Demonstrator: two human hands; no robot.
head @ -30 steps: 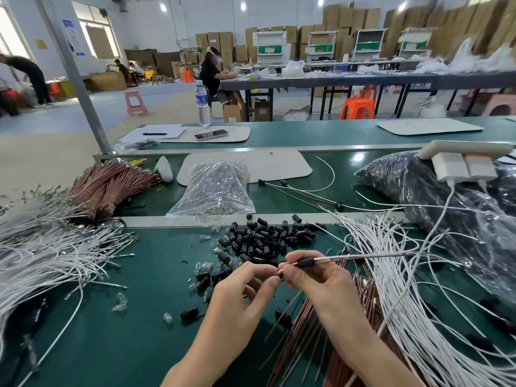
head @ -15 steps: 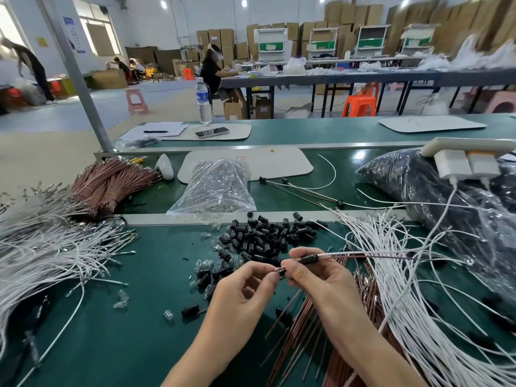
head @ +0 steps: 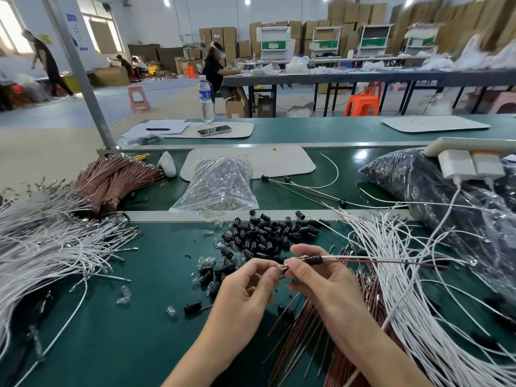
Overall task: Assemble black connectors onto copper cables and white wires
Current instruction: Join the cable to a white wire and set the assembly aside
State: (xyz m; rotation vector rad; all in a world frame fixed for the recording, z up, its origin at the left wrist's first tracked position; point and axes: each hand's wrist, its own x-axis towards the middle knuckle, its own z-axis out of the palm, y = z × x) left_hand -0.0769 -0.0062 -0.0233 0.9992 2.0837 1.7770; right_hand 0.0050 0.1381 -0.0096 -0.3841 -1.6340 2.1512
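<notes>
My right hand (head: pixel 315 275) pinches a white wire and a copper cable (head: pixel 391 261) together; a black connector (head: pixel 313 259) sits on them just past my thumb, and both run off to the right. My left hand (head: pixel 248 286) pinches the small metal terminal (head: pixel 282 266) at their tip. A pile of loose black connectors (head: pixel 268 233) lies just beyond my hands. Loose copper cables (head: pixel 312 325) lie under my right wrist. White wires (head: pixel 413 289) fan out on the right.
A large heap of white wires (head: pixel 50 247) covers the left of the green bench (head: pixel 125 331). Bundled copper cables (head: pixel 111 180) and a clear bag of small parts (head: pixel 217 188) lie further back. A dark plastic bag (head: pixel 435 196) and a power strip (head: pixel 469 160) sit at right.
My hands have stayed in place, fingertips working at the wire tip. The connector remains on the wires near my right thumb.
</notes>
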